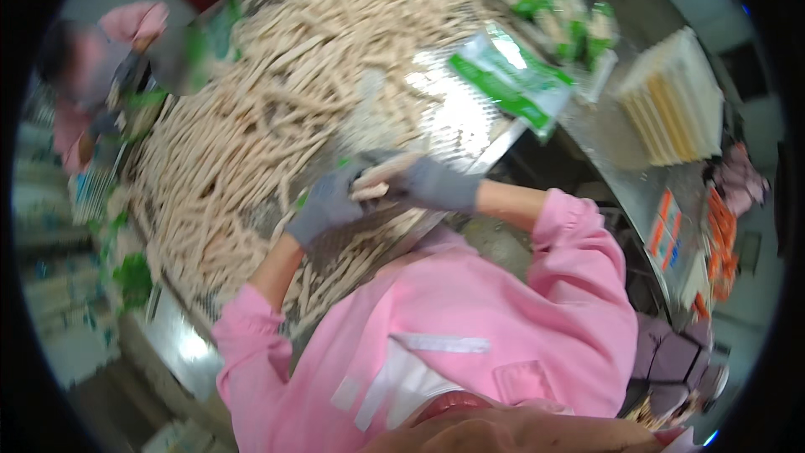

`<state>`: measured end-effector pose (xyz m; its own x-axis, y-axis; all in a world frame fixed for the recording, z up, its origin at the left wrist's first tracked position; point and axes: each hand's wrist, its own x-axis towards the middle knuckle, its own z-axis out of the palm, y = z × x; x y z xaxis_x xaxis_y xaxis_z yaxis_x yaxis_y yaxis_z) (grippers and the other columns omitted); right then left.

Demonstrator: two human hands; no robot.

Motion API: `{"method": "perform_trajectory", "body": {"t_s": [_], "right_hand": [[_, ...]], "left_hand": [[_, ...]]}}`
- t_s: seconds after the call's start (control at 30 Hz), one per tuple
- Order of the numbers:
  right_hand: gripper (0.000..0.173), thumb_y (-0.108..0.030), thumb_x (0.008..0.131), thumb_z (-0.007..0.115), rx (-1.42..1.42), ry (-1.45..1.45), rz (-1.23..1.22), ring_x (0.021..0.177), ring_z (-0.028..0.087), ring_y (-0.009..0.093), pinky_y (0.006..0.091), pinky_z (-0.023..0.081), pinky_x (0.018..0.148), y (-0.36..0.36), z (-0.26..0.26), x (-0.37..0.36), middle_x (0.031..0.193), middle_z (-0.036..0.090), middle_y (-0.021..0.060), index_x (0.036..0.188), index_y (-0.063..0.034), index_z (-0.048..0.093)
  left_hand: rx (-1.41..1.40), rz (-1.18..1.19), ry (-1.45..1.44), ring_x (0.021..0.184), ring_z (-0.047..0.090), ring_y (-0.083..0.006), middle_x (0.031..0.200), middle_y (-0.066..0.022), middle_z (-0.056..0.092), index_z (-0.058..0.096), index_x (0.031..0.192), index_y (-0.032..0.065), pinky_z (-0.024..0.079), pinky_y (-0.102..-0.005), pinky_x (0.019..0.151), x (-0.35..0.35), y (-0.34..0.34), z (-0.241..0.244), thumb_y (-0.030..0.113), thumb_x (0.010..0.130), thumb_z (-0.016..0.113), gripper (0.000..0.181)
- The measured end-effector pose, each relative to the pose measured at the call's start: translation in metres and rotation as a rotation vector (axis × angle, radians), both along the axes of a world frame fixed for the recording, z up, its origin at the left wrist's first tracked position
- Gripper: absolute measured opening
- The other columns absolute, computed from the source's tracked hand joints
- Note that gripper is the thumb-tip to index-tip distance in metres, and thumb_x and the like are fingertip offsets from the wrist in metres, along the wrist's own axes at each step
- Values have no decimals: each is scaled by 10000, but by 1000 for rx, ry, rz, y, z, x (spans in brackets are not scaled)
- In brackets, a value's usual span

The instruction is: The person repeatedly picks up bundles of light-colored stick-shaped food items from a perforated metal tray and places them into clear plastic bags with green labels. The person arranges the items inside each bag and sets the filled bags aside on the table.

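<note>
My left hand (pixel 330 204) and my right hand (pixel 440 184), both in grey gloves, come together over the near edge of a metal mesh tray table. Between them is a short bundle of pale, stick-shaped food pieces (pixel 385 177), with both hands closed around it. Blur and overlapping fingers hide how many pieces it has. Below and beyond the hands, a wide heap of long pale sticks (pixel 251 119) covers much of the mesh. A green and clear plastic bag (pixel 512 78) lies flat at the tray's right corner.
Several filled green-and-clear packs (pixel 541 3) lie at the back right. A stack of white and yellowish slabs or trays (pixel 676 104) stands on the right-hand metal counter (pixel 591 119). Across the table at left, a co-worker in pink sleeves (pixel 135 22) handles a green-marked bag. Orange material (pixel 722 245) hangs at far right.
</note>
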<state>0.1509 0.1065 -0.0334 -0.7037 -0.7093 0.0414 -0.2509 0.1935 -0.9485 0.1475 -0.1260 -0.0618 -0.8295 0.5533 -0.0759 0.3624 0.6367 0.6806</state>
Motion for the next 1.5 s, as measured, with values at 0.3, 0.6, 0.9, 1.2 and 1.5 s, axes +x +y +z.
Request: {"method": "perform_trajectory", "body": {"t_s": [0.3, 0.6, 0.9, 1.2, 1.5], "right_hand": [[236, -243, 843, 638, 511, 838, 15, 1390, 420, 326, 486, 348, 1176, 5, -25, 6, 1381, 569, 28, 1067, -187, 687], [82, -210, 768, 658, 687, 964, 8, 880, 621, 244, 434, 423, 1024, 19, 27, -56, 802, 647, 35, 710, -154, 668], [51, -182, 848, 682, 391, 1158, 17, 813, 653, 256, 382, 532, 805, -31, 127, -75, 809, 657, 68, 830, -135, 672], [38, -142, 841, 644, 430, 1100, 46, 764, 685, 288, 407, 548, 673, -79, 107, -58, 833, 683, 64, 836, -117, 672], [85, -150, 900, 664, 262, 896, 272, 702, 634, 289, 410, 525, 634, -122, 99, -42, 855, 601, 106, 892, -77, 623]], "left_hand": [[-356, -97, -47, 848, 638, -200, 967, -94, 676, 658, 1079, 76, 525, -347, 787, -14, -8, -79, 288, 872, 729, 306], [-630, -439, 773, 867, 645, -264, 907, -98, 674, 700, 1015, 169, 451, -458, 1042, -43, -76, 67, 186, 826, 692, 190], [-590, -224, 856, 1107, 619, -270, 1078, -42, 673, 669, 921, 124, 458, -460, 1000, -42, -131, 173, 173, 847, 714, 100], [-699, -200, 1017, 1223, 574, -220, 1150, -14, 668, 696, 1023, 124, 379, -414, 1163, -8, -166, 159, 266, 865, 711, 213], [-690, 506, -177, 1414, 386, -393, 1490, -347, 366, 125, 1577, -11, 399, -443, 1104, 76, -177, -128, 834, 754, 576, 1263]]}}
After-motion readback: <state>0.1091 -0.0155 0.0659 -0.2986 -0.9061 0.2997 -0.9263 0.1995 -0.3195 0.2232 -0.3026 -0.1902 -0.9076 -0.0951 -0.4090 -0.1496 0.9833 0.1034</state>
